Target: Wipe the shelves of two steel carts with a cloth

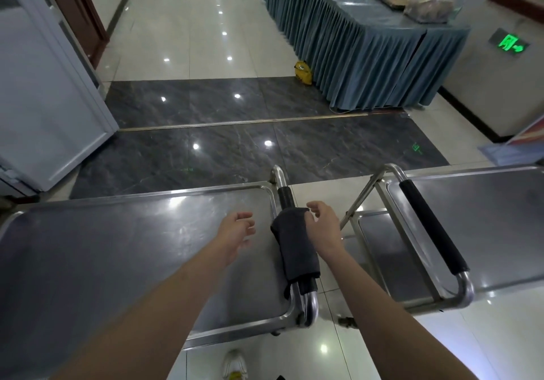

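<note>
Two steel carts side by side – left cart [103,262], right cart [485,232], shelves flat and scuffed. Dark grey cloth [295,250], soft and folded, draped over left cart's foam-sleeved handle [285,198]. Left hand [235,232] hovers over the shelf, grip loose, holding nothing. Right hand [322,226] – fingers curled, touching cloth's edge.

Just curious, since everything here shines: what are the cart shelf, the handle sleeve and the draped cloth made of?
Shelf: looks like brushed steel, with fine scratches and mirrored ceiling lights.
Sleeve: matte black, probably foam or rubber; no glare.
Cloth: dark grey soft fabric, folds over the handle; weave unclear.
</note>
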